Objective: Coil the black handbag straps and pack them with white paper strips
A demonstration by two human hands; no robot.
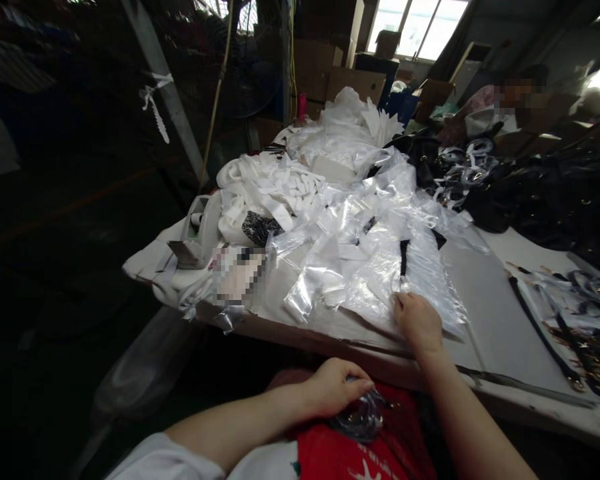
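Observation:
My left hand is closed over my lap, thumb and fingers pinching a bundle in clear plastic. The bundle looks coiled, and its contents are hard to make out. Out at the table's front, my right hand is closed, its fingertips pinching at the surface of a pile of clear plastic bags. A short black strip lies on or among those bags, just beyond the right fingertips. What exactly sits between these fingers is partly hidden.
White strips are heaped at the left, beside a grey tape dispenser. Black straps with metal fittings lie at the right, black goods behind them. Another person is at the far right. A pole stands left.

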